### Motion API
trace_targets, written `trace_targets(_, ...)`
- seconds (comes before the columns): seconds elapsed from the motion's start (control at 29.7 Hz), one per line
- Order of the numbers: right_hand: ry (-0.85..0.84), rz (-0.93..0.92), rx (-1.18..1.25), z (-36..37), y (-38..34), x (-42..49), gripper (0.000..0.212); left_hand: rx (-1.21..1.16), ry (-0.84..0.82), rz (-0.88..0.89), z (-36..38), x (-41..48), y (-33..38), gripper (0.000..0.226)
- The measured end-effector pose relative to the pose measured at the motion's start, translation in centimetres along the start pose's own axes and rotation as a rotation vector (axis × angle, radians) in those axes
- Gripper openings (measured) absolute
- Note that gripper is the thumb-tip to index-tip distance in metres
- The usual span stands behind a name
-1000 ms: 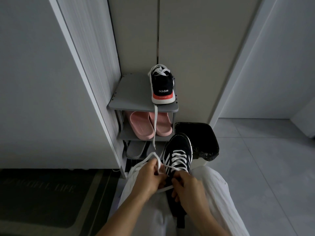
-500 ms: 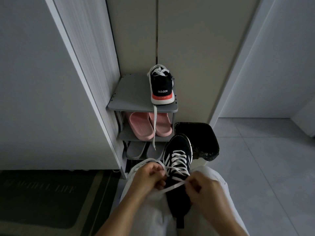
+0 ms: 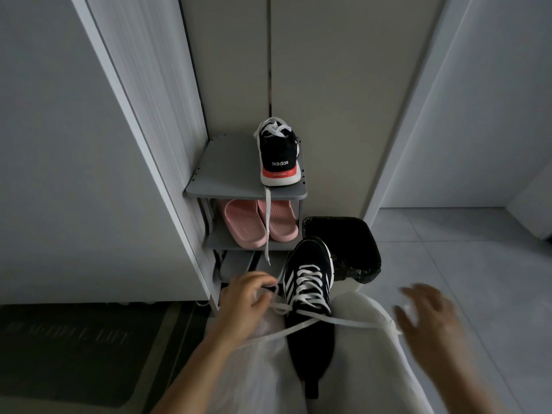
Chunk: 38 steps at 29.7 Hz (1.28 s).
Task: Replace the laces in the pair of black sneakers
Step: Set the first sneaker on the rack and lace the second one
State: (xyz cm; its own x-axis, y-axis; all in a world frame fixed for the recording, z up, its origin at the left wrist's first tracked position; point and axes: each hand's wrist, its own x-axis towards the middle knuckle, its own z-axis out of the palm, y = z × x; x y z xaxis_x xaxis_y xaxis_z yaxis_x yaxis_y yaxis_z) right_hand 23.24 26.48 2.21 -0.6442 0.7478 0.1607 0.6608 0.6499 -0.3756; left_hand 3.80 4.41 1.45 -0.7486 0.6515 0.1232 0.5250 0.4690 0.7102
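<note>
One black sneaker (image 3: 309,294) with white stripes lies toe-away on my lap, between my knees in white trousers. Its white lace (image 3: 352,322) is threaded up the front, and the two ends cross and run out to either side. My left hand (image 3: 246,303) pinches the left end beside the shoe. My right hand (image 3: 430,318) is far out to the right, blurred, with fingers spread; the right lace end reaches its near edge. The second black sneaker (image 3: 279,156) stands heel-toward-me on the top shelf, with a white lace (image 3: 268,225) dangling from it.
The grey shoe rack (image 3: 227,186) stands in a narrow corner between white panels. Pink slippers (image 3: 248,225) sit on its middle shelf. A black-lined bin (image 3: 355,249) stands on the tiled floor right of the rack. A dark door mat (image 3: 68,348) lies at lower left.
My right hand has swung far out to the right and its fingers have spread. The lace end on that side now stretches out long. My left hand stays beside the shoe.
</note>
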Motion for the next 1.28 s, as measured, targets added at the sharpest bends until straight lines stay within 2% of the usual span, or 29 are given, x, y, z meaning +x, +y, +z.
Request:
trace_targets(0.07,-0.047,-0.275,0.083,0.6,-4.7,-0.9,0.026,0.102,-0.157,0.110,0.2,0.4,1.2,0.029)
trace_targets(0.1,-0.135,-0.334,0.103,0.6,-6.5,-1.2,0.029,0.149,-0.202,0.130,0.4,0.6,1.6,0.030)
trace_targets(0.17,-0.288,-0.297,0.092,0.8,-8.2,-1.6,0.022,0.191,-0.233,0.114,0.7,0.9,1.7,0.024)
trace_targets(0.24,-0.311,-0.231,0.154,1.0,-7.6,-2.0,0.010,0.105,-0.237,0.076,0.7,1.1,1.8,0.018)
trace_targets(0.4,-0.604,-0.097,0.447,-1.7,-4.3,-0.9,0.029,0.026,-0.208,0.073,1.0,1.0,1.8,0.013)
trace_targets(0.47,-0.642,-0.003,0.527,-3.5,-2.3,-0.2,0.037,-0.040,-0.196,0.069,1.0,0.7,2.1,0.012)
trace_targets(0.57,-0.556,0.164,0.404,-4.6,1.9,0.9,0.040,-0.240,-0.254,-0.036,0.2,0.6,2.9,0.007)
trace_targets(0.64,-0.525,0.200,0.189,-4.2,3.3,1.3,0.036,-0.489,-0.334,-0.121,-0.7,0.6,3.3,0.011)
trace_targets(0.67,-0.495,0.163,0.076,-3.6,3.3,1.3,0.030,-0.586,-0.346,-0.148,-1.2,0.7,3.3,0.012)
trace_targets(0.74,-0.270,0.007,0.022,-1.9,1.9,0.7,0.010,-0.695,-0.330,-0.176,-1.9,0.7,3.0,0.007)
trace_targets(0.77,-0.184,-0.102,0.079,-1.1,0.3,0.3,0.007,-0.732,-0.326,-0.182,-2.1,0.6,2.7,0.007)
trace_targets(0.81,-0.162,-0.205,0.121,-0.5,-1.5,-0.3,0.017,-0.757,-0.333,-0.188,-2.2,0.5,2.6,0.013)
trace_targets(0.91,-0.343,-0.301,0.085,0.8,-5.9,-1.2,0.058,-0.702,-0.335,-0.226,-1.8,0.1,2.2,0.026)
trace_targets(0.94,-0.377,-0.317,0.053,1.2,-6.3,-1.3,0.059,-0.680,-0.320,-0.237,-1.7,0.0,2.1,0.024)
trace_targets(1.01,-0.455,-0.316,0.150,1.1,-5.9,-1.2,0.037,-0.658,-0.282,-0.255,-1.4,-0.3,1.8,0.013)
trace_targets(1.08,-0.555,-0.248,0.361,-0.6,-4.7,-0.9,0.021,-0.651,-0.259,-0.264,-1.0,-0.6,1.5,0.013)
trace_targets(1.18,-0.662,-0.121,0.536,-3.8,-1.1,-0.1,0.038,-0.533,-0.193,-0.224,-0.2,-1.5,1.1,0.022)
trace_targets(1.28,-0.663,-0.096,0.390,-4.7,-0.1,-0.2,0.022,-0.138,-0.105,-0.097,0.5,-2.7,1.7,0.020)
